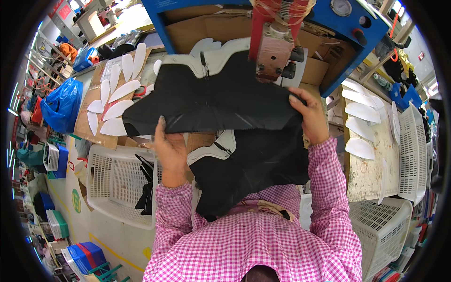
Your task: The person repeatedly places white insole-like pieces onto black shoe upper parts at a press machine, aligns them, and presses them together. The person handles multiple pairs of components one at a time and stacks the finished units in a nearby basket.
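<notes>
A wide black fabric piece (202,101) with a pale scalloped border (181,60) is stretched between my two hands, below the machine head. My left hand (170,152) pinches its lower edge, left of the middle, with the thumb on top. My right hand (312,115) grips its right end, the thumb over the top and the fingers partly hidden. A second black piece (253,164) with a pale curved edge (218,148) hangs across my lap, beneath the held one.
The machine's red head (275,51) stands just beyond the fabric, inside a blue frame (340,42). White oval pads (123,91) lie fanned on cardboard at left; more white pads (361,129) rest on the right bench. White baskets (105,183) flank me, the left one holding black scraps.
</notes>
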The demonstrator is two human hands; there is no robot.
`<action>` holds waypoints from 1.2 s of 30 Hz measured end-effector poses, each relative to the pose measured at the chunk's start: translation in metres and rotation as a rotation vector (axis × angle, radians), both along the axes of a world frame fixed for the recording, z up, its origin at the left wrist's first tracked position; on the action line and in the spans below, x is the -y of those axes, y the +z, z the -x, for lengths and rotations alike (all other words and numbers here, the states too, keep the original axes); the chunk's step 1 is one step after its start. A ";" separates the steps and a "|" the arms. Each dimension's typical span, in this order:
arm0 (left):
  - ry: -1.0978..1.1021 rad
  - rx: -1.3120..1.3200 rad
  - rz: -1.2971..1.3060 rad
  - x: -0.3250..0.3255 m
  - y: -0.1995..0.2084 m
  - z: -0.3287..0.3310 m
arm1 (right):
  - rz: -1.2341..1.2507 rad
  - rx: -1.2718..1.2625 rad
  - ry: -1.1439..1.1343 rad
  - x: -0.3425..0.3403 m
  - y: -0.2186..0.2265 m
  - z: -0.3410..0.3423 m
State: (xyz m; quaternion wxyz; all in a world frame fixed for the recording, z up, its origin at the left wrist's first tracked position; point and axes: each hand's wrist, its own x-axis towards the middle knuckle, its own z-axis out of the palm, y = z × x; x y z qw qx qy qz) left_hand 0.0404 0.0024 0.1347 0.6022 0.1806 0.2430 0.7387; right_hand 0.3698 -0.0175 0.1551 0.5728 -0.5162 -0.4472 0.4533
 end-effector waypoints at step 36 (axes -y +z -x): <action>-0.442 -0.160 0.033 -0.070 -0.032 -0.043 | -0.038 0.240 -0.413 0.076 -0.001 -0.062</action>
